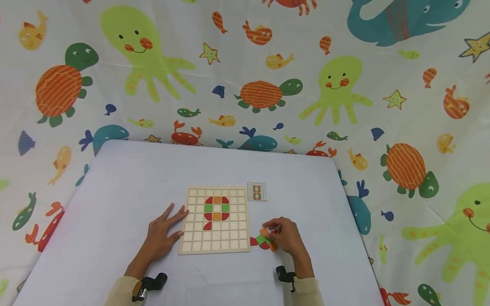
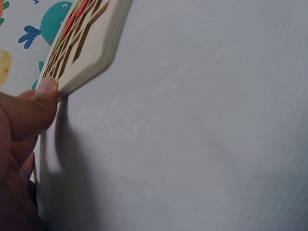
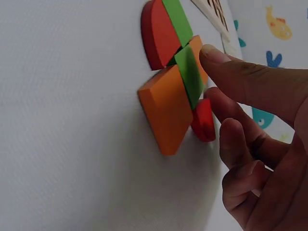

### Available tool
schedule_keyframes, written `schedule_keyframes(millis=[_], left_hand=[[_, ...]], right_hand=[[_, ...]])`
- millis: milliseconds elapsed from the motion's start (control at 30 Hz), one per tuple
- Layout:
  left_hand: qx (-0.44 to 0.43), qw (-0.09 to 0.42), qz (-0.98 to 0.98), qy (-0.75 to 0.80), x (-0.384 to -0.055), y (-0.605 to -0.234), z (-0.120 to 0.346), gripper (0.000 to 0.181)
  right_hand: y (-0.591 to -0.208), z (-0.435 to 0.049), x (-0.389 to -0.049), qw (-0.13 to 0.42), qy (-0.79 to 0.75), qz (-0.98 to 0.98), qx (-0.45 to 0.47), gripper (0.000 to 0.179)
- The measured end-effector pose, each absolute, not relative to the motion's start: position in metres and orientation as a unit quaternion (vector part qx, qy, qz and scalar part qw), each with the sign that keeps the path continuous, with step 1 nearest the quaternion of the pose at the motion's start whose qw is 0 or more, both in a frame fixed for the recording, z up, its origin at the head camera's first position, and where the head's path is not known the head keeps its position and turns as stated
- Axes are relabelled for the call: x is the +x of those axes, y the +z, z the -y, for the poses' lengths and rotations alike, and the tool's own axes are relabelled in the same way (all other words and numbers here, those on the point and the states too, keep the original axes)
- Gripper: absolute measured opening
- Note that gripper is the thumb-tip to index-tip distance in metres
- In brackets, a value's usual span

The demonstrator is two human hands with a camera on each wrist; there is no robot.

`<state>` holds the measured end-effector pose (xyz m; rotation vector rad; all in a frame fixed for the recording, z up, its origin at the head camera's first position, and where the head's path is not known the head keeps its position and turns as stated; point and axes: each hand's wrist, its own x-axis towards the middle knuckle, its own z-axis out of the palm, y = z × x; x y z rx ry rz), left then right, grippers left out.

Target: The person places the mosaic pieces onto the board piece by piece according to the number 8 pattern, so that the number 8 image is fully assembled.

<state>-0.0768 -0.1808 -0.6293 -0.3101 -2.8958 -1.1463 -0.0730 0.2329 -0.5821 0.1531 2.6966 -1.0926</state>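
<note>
On the white table lies a square wooden grid board [image 1: 186,246]. A ring of red, orange and green pieces [image 1: 217,216] sits in its cells, with a single red quarter-round piece [image 1: 207,226] just below the ring's left side. My left hand [image 1: 160,236] lies spread along the board's left edge, its thumb touching the near corner. At the small pile beyond the board's right edge, my right hand [image 1: 289,238] pinches an orange square block [image 3: 196,55] between thumb and index finger. Another orange block [image 3: 166,110], green blocks [image 3: 190,77] and red rounded pieces [image 3: 161,36] lie around it.
A small pattern card [image 1: 251,197], printed with a coloured figure on a grid, lies beside the board's upper right corner. Behind the table hangs a cloth [image 1: 237,63] printed with sea animals. A black wrist camera [image 1: 285,274] sits near each cuff.
</note>
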Motion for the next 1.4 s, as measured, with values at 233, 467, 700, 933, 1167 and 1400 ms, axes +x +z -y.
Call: schedule_keyframes(millis=[233,467,700,933,1167,1400], left_hand=[[-0.101,0.013,0.925,-0.366,-0.077,-0.632,0.179,0.071],[-0.094,-0.018,0.925,-0.367,-0.078,-0.632,0.180,0.072],[-0.095,-0.012,0.925,-0.368,-0.077,-0.631,0.180,0.071],[-0.093,-0.007,0.925,-0.369,-0.075,-0.628,0.180,0.074],[-0.089,-0.020,0.927,-0.365,-0.074,-0.625,0.181,0.074],[-0.088,-0.022,0.926,-0.367,-0.075,-0.623,0.181,0.074]], right_hand=[[-0.589,-0.231,-0.072,0.121,-0.368,-0.920,0.054,0.024],[-0.588,-0.228,-0.070,0.112,-0.359,-0.925,0.054,0.022],[-0.588,-0.225,-0.068,0.092,-0.365,-0.925,0.053,0.020],[-0.585,-0.216,-0.065,0.057,-0.407,-0.910,0.059,0.013],[-0.581,-0.180,-0.065,0.018,-0.451,-0.891,0.057,0.010],[-0.583,-0.137,-0.068,0.013,-0.479,-0.877,0.033,0.006]])
